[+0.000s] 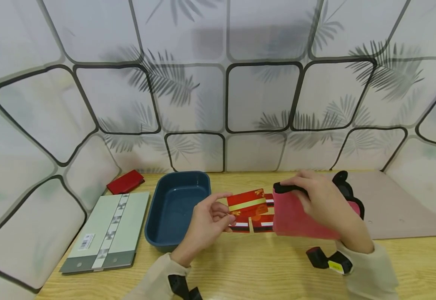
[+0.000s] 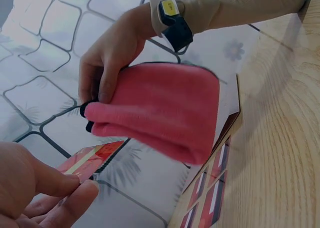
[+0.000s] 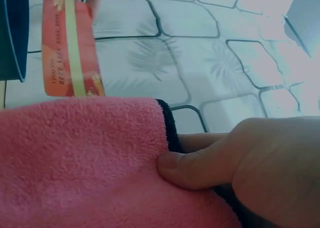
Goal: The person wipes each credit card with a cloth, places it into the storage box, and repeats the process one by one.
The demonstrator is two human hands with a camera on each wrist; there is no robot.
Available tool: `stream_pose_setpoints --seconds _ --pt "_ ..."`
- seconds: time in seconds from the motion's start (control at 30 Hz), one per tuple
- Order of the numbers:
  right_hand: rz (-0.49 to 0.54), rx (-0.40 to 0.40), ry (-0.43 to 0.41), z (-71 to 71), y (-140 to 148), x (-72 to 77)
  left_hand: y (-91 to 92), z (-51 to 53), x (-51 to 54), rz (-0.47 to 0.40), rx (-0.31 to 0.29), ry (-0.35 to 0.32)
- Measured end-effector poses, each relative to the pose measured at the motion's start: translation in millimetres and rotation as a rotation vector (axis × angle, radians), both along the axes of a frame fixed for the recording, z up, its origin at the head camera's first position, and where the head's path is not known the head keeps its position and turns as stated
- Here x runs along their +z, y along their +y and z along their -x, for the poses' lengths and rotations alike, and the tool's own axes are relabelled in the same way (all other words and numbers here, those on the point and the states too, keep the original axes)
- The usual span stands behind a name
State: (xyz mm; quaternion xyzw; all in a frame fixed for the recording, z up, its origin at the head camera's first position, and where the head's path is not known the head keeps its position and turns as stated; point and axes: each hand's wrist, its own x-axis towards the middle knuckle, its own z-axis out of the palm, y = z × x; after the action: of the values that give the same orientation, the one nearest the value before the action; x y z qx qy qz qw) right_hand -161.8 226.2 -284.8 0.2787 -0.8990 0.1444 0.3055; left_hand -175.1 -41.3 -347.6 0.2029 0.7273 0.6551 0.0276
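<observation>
My left hand pinches a red bank card with a gold stripe by its left edge, fingers and thumb on either side. In the right wrist view, raised numbers show on the card. My right hand grips a folded pink cloth by its black-trimmed edge, thumb on the near face. The cloth is just right of the held card; whether they touch is unclear. Several red cards with black and white bands lie on the table below, partly hidden by the held card and cloth.
A dark blue basin stands left of my left hand. Beyond it lie a pale green folder and a red wallet. A greyish-pink board lies at the right; black rounded shapes show behind my right hand.
</observation>
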Motion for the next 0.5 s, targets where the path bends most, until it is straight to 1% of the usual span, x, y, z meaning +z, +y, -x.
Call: stream_pose_setpoints --seconds 0.13,0.27,0.37,0.5 --pt "-0.003 0.081 -0.009 -2.6 -2 4.1 -1.3 1.8 0.5 0.002 0.012 -0.001" --pt "-0.003 0.142 -0.039 -7.0 -13 5.2 0.7 2.9 -0.9 -0.003 -0.012 0.002" --pt "-0.004 0.184 -0.063 -8.6 -23 3.1 2.1 2.7 -2.9 0.010 -0.023 0.014" --pt "0.008 0.251 -0.071 -8.5 -35 -2.1 1.3 1.0 -4.2 0.040 -0.031 0.012"
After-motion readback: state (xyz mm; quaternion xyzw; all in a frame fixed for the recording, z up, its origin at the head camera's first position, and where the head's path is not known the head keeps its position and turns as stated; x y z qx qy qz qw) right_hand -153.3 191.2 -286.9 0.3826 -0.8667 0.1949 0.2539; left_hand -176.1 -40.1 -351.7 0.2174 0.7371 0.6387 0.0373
